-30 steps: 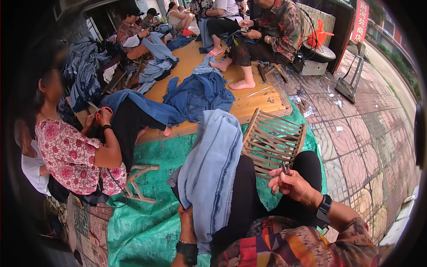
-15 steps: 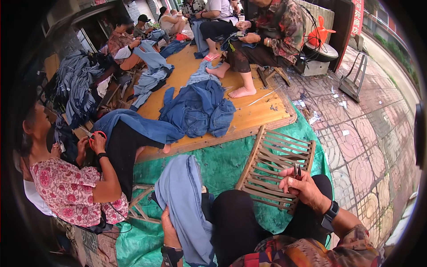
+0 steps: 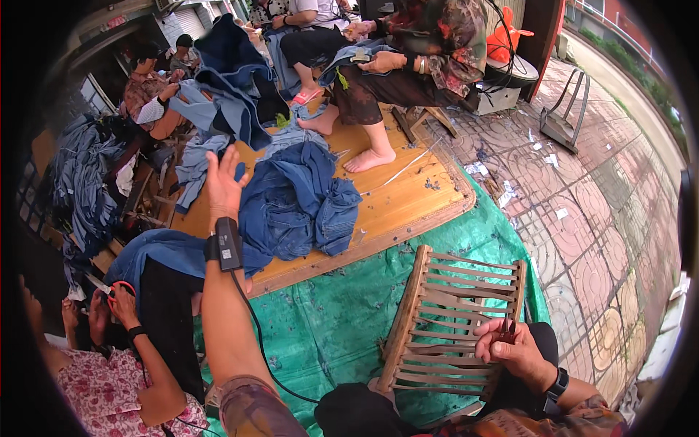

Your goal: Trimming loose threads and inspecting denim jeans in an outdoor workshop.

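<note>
My left hand [image 3: 226, 182] is stretched out over the wooden platform [image 3: 429, 186], palm up with its fingers spread and holding nothing. Beyond its fingertips, a pair of jeans [image 3: 237, 69], dark and light blue, is in the air, apart from the hand. A heap of crumpled blue jeans [image 3: 291, 204] lies on the platform just right of that hand. Low at the right, over my knee, my right hand [image 3: 513, 349] is closed around a small pair of thread snips [image 3: 507, 328], blades up; its grip partly hides their handles.
A slatted wooden stool [image 3: 455, 320] stands on the green tarp [image 3: 313, 328] beside my knee. At the left sits a co-worker [image 3: 109, 386] holding red-handled scissors [image 3: 122, 291]. Another person's bare foot [image 3: 370, 159] rests on the platform. Denim piles [image 3: 87, 164] fill the far left.
My left hand has let go of the jeans from my lap and reached forward; they are now airborne over the platform. My right hand still holds the snips, and the view has shifted.
</note>
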Motion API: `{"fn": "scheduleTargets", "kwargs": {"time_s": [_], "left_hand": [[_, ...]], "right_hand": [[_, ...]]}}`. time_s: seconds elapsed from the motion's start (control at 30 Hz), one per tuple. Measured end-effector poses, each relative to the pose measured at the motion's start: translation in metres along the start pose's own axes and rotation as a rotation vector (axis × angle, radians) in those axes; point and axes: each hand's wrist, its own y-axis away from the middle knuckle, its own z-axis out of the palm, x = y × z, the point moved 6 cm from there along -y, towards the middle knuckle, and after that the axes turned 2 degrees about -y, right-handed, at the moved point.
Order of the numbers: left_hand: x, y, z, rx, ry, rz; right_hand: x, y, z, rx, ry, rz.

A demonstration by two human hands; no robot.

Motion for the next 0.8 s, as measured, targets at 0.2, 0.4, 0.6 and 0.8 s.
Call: {"fn": "scheduleTargets", "kwargs": {"time_s": [0.2,0.4,0.6,0.8], "left_hand": [[-0.250,0.116,-0.047,0.199,-0.462,-0.603],[-0.336,0.110,-0.042,0.141,-0.676,-0.502],[-0.358,0.084,-0.045,0.247,-0.859,-0.410],[-0.370,0.109,0.004,0.009,-1.193,-0.439]], "right_hand": [[-0.002,-0.008,-0.004,0.035,0.099,0.081],[-0.003,-0.008,-0.007,0.101,0.021,0.165],[0.000,-0.018,-0.013,0.211,-0.027,0.109],[-0.002,-0.013,-0.013,0.221,-0.068,0.078]]}}
